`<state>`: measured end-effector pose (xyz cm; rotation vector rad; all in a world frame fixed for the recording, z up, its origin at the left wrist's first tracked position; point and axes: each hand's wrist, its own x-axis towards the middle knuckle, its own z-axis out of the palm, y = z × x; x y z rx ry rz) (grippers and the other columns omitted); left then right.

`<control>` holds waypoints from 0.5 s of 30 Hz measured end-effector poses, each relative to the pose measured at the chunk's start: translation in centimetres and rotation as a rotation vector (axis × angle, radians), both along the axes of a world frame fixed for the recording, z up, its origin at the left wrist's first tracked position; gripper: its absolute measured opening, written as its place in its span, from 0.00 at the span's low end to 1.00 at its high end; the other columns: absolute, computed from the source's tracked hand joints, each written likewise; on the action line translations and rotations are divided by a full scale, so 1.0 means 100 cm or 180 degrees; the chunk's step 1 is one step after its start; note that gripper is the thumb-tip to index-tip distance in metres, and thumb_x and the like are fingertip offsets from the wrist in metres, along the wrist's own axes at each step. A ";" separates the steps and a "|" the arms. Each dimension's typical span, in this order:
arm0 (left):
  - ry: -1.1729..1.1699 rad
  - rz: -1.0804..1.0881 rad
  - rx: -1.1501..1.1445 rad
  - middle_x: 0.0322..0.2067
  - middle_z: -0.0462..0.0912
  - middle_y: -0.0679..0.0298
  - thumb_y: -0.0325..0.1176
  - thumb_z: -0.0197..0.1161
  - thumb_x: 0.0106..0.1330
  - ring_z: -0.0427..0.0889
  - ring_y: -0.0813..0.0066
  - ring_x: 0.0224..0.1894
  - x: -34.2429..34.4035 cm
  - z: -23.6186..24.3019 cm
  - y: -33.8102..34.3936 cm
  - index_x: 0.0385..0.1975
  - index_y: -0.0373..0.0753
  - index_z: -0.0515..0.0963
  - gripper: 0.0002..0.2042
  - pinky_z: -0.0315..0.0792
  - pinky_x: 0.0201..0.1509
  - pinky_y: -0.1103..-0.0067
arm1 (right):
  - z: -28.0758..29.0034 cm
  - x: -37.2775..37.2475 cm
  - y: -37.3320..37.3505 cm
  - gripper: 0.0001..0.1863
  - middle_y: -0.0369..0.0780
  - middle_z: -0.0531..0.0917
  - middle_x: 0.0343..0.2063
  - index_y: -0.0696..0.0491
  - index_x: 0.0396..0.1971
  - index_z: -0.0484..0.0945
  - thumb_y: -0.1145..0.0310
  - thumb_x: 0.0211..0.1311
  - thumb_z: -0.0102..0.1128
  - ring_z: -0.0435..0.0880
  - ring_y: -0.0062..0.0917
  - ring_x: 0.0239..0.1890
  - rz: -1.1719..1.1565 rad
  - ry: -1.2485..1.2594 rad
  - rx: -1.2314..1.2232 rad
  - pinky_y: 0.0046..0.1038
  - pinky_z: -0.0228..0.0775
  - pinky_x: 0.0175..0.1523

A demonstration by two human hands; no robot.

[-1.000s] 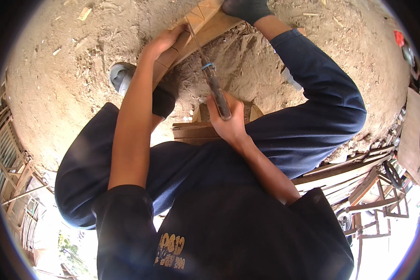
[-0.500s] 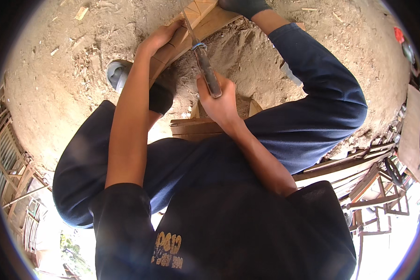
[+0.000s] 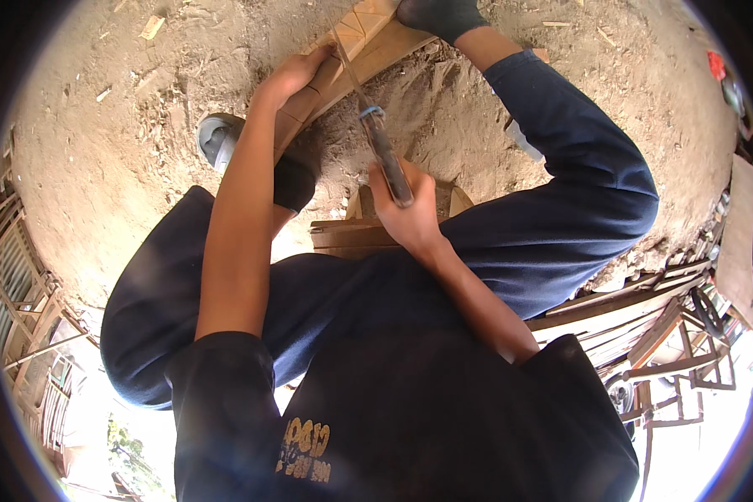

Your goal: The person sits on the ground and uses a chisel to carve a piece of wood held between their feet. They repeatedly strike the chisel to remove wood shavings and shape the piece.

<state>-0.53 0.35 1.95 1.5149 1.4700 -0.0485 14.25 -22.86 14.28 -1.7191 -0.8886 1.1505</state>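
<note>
My right hand (image 3: 412,213) is closed round the dark, worn handle of a saw (image 3: 383,155). Blue wrapping circles the front of the handle, and the thin blade shows nearly edge-on. It slants up and away to a wooden beam (image 3: 366,23) crossed by several dark lines. My left hand (image 3: 291,77) grips this beam just left of the blade, its fingertips partly hidden. Beneath and beside the beam lies a wider wooden board (image 3: 402,43).
My foot in a dark sock (image 3: 442,15) rests at the far end of the board; a grey shoe (image 3: 216,140) is by the near end. A low wooden seat (image 3: 356,238) is under me. Timber strips (image 3: 619,305) are stacked at the right, and chips dot the dirt ground.
My right hand has drawn the saw back toward me and slightly right, so more of the blade shows. My left hand keeps its grip on the beam.
</note>
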 end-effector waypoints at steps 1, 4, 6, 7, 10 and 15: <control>0.0077 -0.0014 -0.0040 0.49 0.84 0.46 0.71 0.45 0.68 0.82 0.55 0.53 -0.002 -0.002 0.005 0.55 0.30 0.80 0.43 0.69 0.61 0.68 | 0.000 0.001 0.002 0.12 0.32 0.71 0.15 0.58 0.25 0.75 0.69 0.68 0.62 0.66 0.13 0.20 0.0005 0.0038 0.0021 0.27 0.61 0.25; 0.0134 -0.0026 -0.0309 0.49 0.84 0.45 0.71 0.44 0.68 0.82 0.54 0.53 0.004 0.003 0.006 0.55 0.31 0.80 0.43 0.69 0.61 0.68 | -0.004 0.004 0.009 0.12 0.32 0.71 0.15 0.59 0.25 0.76 0.70 0.68 0.62 0.67 0.13 0.20 -0.0028 0.0137 -0.0077 0.26 0.61 0.25; -0.0017 0.0035 -0.0506 0.50 0.83 0.43 0.71 0.44 0.68 0.81 0.53 0.56 0.007 0.018 0.004 0.56 0.31 0.79 0.43 0.68 0.62 0.67 | -0.009 -0.001 0.030 0.12 0.32 0.72 0.16 0.59 0.25 0.76 0.70 0.67 0.62 0.67 0.13 0.20 -0.0095 0.0221 -0.0175 0.26 0.62 0.26; -0.0055 -0.0036 -0.0412 0.50 0.83 0.43 0.72 0.44 0.68 0.81 0.53 0.55 0.004 0.007 0.002 0.55 0.30 0.80 0.43 0.68 0.62 0.67 | -0.009 -0.001 0.026 0.12 0.32 0.72 0.16 0.59 0.25 0.76 0.70 0.68 0.62 0.68 0.13 0.20 -0.0126 0.0208 -0.0103 0.26 0.62 0.26; -0.0087 -0.0103 -0.0098 0.49 0.84 0.44 0.72 0.45 0.67 0.81 0.54 0.54 -0.009 -0.016 0.013 0.54 0.30 0.80 0.44 0.68 0.61 0.68 | -0.007 -0.004 0.019 0.12 0.32 0.72 0.15 0.59 0.25 0.76 0.69 0.68 0.62 0.68 0.13 0.20 -0.0131 0.0175 0.0066 0.26 0.62 0.26; 0.0071 0.0181 -0.0110 0.49 0.83 0.43 0.71 0.45 0.68 0.81 0.54 0.54 0.007 0.013 -0.002 0.52 0.27 0.81 0.44 0.68 0.61 0.67 | 0.000 0.000 0.008 0.11 0.33 0.72 0.15 0.59 0.26 0.77 0.69 0.68 0.61 0.68 0.13 0.21 0.0071 -0.0081 -0.0048 0.26 0.63 0.27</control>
